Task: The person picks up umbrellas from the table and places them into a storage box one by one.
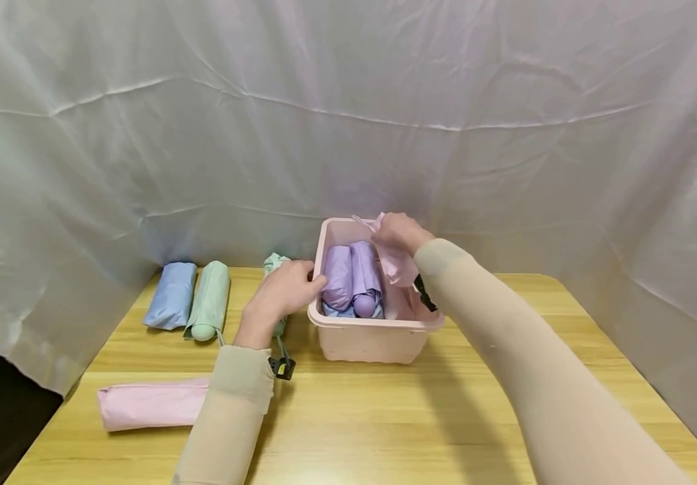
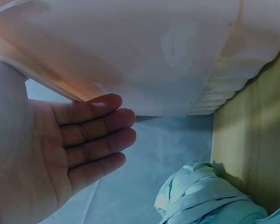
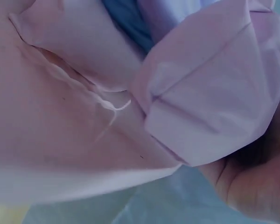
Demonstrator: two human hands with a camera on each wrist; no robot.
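R-HAND: my right hand [image 1: 398, 232] is gripping the pink folded umbrella [image 1: 398, 268] at the pink bin's [image 1: 365, 338] right side; L-HAND: my left hand [image 1: 284, 289], fingers relaxed, is steadying the rim; RISK: bin is filling up; loose canopy fabric is likely snagging the rim.

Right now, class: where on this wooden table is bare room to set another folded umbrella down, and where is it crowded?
Free: the wooden table right of the pink plastic bin, and the front strip before it. Crowded: the back left by the blue folded umbrella and green folded umbrella, and inside the bin.
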